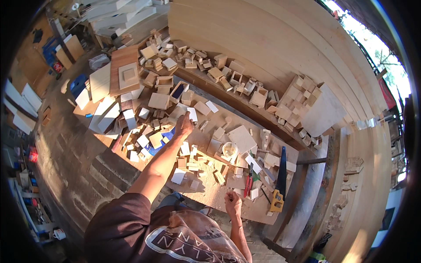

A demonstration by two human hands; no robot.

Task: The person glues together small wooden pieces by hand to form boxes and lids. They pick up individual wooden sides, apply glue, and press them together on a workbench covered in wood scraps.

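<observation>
A person leans over a cluttered desk (206,193), the left hand (184,125) stretched far forward, fingers curled down onto a heap of small wooden offcuts (158,131) near the middle of the desk; whether it grips one cannot be told. The right hand (232,202) rests closed in a loose fist at the desk's near edge. Just beside it lie red-handled pliers (248,182) and a handsaw (280,179) with a yellow grip.
</observation>
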